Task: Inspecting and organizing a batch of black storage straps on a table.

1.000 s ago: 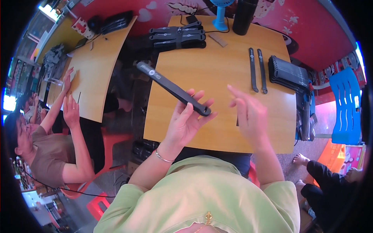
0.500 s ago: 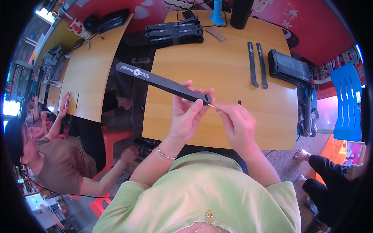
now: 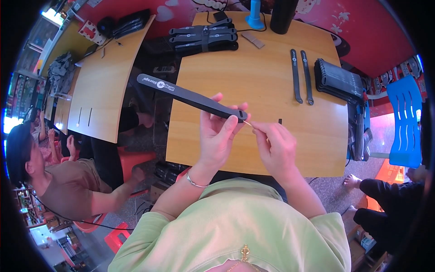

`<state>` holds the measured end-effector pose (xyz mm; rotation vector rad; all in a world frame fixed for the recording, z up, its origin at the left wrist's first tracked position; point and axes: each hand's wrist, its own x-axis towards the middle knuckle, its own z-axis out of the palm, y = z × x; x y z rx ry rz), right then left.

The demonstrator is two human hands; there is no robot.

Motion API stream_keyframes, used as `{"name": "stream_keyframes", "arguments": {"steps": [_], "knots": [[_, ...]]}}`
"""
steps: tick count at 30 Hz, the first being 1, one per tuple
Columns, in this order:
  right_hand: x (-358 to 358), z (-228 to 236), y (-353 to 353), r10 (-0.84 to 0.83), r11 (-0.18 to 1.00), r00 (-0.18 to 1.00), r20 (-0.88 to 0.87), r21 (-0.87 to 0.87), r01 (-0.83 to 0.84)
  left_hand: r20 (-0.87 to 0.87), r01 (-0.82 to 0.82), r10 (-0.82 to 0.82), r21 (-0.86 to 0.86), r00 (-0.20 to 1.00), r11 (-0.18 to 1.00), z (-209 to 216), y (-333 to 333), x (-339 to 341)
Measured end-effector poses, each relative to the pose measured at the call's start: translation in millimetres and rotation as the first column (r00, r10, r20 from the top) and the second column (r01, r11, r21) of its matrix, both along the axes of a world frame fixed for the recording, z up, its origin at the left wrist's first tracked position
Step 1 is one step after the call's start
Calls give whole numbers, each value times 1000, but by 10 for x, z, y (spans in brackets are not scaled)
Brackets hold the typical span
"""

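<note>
My left hand is closed around one end of a bundle of flat black straps, their white lettering facing up. The bundle's rounded far end points to the upper left, over the table's left edge. At the held end is a small slot, and a thin yellowish strand runs from there to my right hand. My right thumb and forefinger pinch the strand; I cannot tell whether it is a rubber band or a stick. Both hands are above the front part of the wooden table.
Two single black straps lie at the right, beside a stack of black straps. Behind are a strapped bundle, a tan strip, a blue stand and a black cylinder. A co-worker sits left by another table.
My hands and the bundle are almost still. The co-worker's hand has drawn back from the left table, where a second dark strip now shows beside the first.
</note>
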<state>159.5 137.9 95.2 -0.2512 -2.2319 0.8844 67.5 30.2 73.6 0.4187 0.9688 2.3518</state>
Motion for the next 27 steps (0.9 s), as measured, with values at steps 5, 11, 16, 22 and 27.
{"name": "stream_keyframes", "arguments": {"steps": [5,11,16,22,27], "knots": [[-9,-30,-13,-7,1000,1000,0,-5,7,8,-20,20,-15,1000,1000,-13,18,21],[-33,-77,5,-18,1000,1000,-16,12,18,-38,-60,58,-55,998,997,-39,29,22],[-28,-43,-9,-42,996,999,-16,73,43,-177,-143,127,-76,976,987,-69,42,43],[-11,-17,-24,139,808,973,185,-589,-3,-533,-275,215,-36,818,961,-172,26,0],[-54,-96,-55,216,592,969,121,-805,-32,-653,-342,237,-36,720,939,-173,-11,-35]]}}
